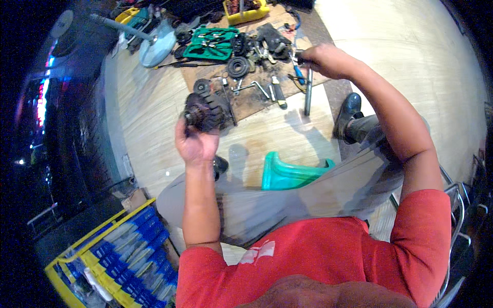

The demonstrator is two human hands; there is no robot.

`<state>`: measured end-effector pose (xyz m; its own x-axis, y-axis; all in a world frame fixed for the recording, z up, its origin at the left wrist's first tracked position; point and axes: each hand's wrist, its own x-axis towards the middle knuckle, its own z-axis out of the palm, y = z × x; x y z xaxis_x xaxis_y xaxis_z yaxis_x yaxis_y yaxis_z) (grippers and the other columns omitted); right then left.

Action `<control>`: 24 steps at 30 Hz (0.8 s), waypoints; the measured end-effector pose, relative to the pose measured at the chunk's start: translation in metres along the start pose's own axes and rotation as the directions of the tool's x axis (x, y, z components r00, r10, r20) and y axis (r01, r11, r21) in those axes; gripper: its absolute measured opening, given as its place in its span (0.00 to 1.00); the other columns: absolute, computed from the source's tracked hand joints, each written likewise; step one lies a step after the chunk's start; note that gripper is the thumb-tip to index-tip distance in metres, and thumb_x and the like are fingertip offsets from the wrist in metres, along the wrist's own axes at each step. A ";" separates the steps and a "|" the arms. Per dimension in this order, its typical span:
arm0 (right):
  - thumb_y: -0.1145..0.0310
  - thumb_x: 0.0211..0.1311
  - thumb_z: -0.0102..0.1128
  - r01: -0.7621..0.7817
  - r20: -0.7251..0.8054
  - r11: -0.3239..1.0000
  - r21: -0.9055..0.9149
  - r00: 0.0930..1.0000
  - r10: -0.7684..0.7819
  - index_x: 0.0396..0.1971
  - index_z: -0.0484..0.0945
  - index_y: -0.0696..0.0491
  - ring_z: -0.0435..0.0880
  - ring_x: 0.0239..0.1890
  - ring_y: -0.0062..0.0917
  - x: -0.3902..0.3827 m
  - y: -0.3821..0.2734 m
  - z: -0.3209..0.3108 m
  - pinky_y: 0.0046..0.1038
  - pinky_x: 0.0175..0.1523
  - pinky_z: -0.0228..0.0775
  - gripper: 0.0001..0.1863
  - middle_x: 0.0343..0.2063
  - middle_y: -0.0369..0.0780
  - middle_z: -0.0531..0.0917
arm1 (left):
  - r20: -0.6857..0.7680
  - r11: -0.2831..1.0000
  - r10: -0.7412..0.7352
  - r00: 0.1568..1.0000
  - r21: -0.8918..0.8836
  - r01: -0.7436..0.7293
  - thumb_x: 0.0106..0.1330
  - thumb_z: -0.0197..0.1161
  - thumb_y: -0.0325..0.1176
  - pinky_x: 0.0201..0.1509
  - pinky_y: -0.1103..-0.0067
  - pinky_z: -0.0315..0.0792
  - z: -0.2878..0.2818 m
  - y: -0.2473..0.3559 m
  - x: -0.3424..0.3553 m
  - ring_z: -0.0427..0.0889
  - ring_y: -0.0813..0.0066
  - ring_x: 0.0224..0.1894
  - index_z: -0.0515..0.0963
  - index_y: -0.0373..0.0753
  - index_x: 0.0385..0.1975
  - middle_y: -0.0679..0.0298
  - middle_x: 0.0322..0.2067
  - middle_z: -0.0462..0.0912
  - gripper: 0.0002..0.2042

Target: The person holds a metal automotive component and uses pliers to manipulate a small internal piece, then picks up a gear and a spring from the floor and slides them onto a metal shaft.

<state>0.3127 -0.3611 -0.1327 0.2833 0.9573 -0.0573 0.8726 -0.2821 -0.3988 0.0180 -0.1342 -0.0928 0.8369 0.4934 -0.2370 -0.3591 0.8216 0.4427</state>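
My left hand (197,146) is closed around a dark, greasy metal part with a toothed or finned rim (208,112) and a short stub at its side, raised above the near left of the cardboard. Over the right side of the work area, my right hand (327,60) is closed on a metal bar-like tool (308,93). The bar points down toward me, and its exact kind is unclear. Beside that hand lie a blue-handled screwdriver (299,75) and pliers (296,81). A dark ring-shaped part (238,67) rests between my hands.
Oily cardboard (251,102) carries a green tool case (210,43), a black-and-yellow handled tool (279,95) and loose parts. A yellow bin (246,13) stands at the back. A green plastic stool (292,172) sits between my legs; a yellow rack with blue bins (128,256) is lower left.
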 end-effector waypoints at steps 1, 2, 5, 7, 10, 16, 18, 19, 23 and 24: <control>0.64 0.54 0.61 0.008 0.111 0.999 0.039 0.994 -0.012 0.45 0.74 0.57 0.77 0.42 0.47 0.002 -0.008 0.000 0.41 0.47 0.69 0.20 0.36 0.50 0.79 | 0.035 0.999 -0.032 0.999 0.023 0.031 0.60 0.56 0.40 0.62 0.63 0.65 -0.004 -0.001 0.001 0.74 0.56 0.53 0.71 0.32 0.53 0.53 0.51 0.76 0.24; 0.62 0.53 0.63 0.059 0.099 0.993 0.101 0.993 -0.069 0.51 0.70 0.58 0.76 0.46 0.46 0.003 -0.018 0.001 0.40 0.50 0.68 0.27 0.41 0.51 0.77 | 0.023 1.000 -0.024 0.999 0.019 0.024 0.59 0.56 0.39 0.64 0.63 0.63 -0.015 -0.002 0.001 0.74 0.56 0.54 0.71 0.32 0.53 0.54 0.51 0.76 0.23; 0.58 0.51 0.66 0.171 0.058 0.938 0.301 0.979 -0.197 0.63 0.57 0.60 0.72 0.55 0.44 0.009 -0.055 0.011 0.36 0.58 0.65 0.42 0.52 0.53 0.73 | 0.044 0.983 -0.041 0.998 0.178 0.032 0.58 0.55 0.38 0.65 0.63 0.61 -0.009 -0.018 0.001 0.73 0.57 0.55 0.71 0.32 0.53 0.54 0.51 0.76 0.23; 0.60 0.53 0.64 0.163 0.053 0.900 0.405 0.978 -0.201 0.63 0.57 0.58 0.71 0.57 0.43 0.016 -0.083 0.018 0.35 0.59 0.64 0.40 0.55 0.53 0.71 | 0.141 0.966 -0.075 0.987 0.256 0.037 0.57 0.55 0.36 0.66 0.62 0.60 -0.011 -0.024 -0.001 0.72 0.57 0.57 0.67 0.31 0.56 0.53 0.53 0.74 0.26; 0.65 0.57 0.59 0.209 0.012 0.763 0.612 0.962 -0.273 0.62 0.61 0.54 0.74 0.53 0.42 0.018 -0.110 0.020 0.35 0.57 0.65 0.32 0.49 0.52 0.75 | 0.154 0.947 -0.134 0.979 0.310 0.081 0.53 0.62 0.29 0.60 0.65 0.68 0.007 -0.037 -0.003 0.75 0.61 0.52 0.60 0.30 0.57 0.53 0.49 0.74 0.30; 0.71 0.60 0.52 0.240 -0.017 0.775 0.585 0.959 -0.284 0.39 0.77 0.59 0.78 0.27 0.39 0.033 -0.110 0.011 0.37 0.37 0.70 0.11 0.25 0.49 0.80 | 0.148 0.906 -0.147 0.978 0.416 0.074 0.53 0.59 0.25 0.57 0.67 0.71 0.008 -0.040 -0.003 0.77 0.62 0.50 0.60 0.29 0.57 0.53 0.48 0.74 0.29; 0.71 0.60 0.52 0.228 -0.005 0.824 0.518 0.965 -0.263 0.39 0.77 0.58 0.78 0.28 0.41 0.033 -0.107 0.006 0.37 0.37 0.70 0.10 0.26 0.50 0.79 | 0.130 0.891 -0.129 0.983 0.451 0.057 0.54 0.58 0.24 0.57 0.67 0.71 0.007 -0.038 -0.002 0.77 0.63 0.49 0.60 0.29 0.56 0.54 0.47 0.75 0.28; 0.71 0.60 0.52 0.221 0.001 0.847 0.483 0.967 -0.253 0.38 0.77 0.58 0.78 0.29 0.42 0.033 -0.108 0.003 0.38 0.38 0.70 0.10 0.27 0.51 0.79 | 0.121 0.879 -0.126 0.985 0.473 0.055 0.54 0.58 0.23 0.56 0.68 0.71 0.006 -0.036 -0.001 0.77 0.64 0.49 0.61 0.29 0.56 0.54 0.46 0.75 0.27; 0.70 0.59 0.53 0.188 -0.009 0.867 0.461 0.978 -0.208 0.37 0.78 0.58 0.79 0.32 0.44 0.030 -0.113 -0.005 0.39 0.38 0.69 0.10 0.28 0.50 0.80 | 0.040 0.854 -0.053 0.998 0.520 0.025 0.56 0.56 0.21 0.55 0.69 0.72 -0.002 -0.034 0.000 0.78 0.65 0.47 0.62 0.29 0.56 0.55 0.45 0.76 0.25; 0.70 0.59 0.53 0.229 -0.040 0.860 0.457 0.971 -0.237 0.36 0.78 0.58 0.79 0.32 0.44 0.029 -0.114 -0.004 0.39 0.38 0.70 0.09 0.27 0.50 0.80 | 0.008 0.860 -0.022 1.000 0.511 0.015 0.57 0.55 0.22 0.54 0.70 0.73 -0.003 -0.033 0.001 0.78 0.65 0.47 0.62 0.29 0.55 0.55 0.45 0.76 0.24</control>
<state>0.2232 -0.3016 -0.0853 0.0846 0.9935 0.0759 0.6329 0.0053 -0.7742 0.0291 -0.1600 -0.1105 0.8478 0.4729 -0.2399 -0.0852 0.5680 0.8186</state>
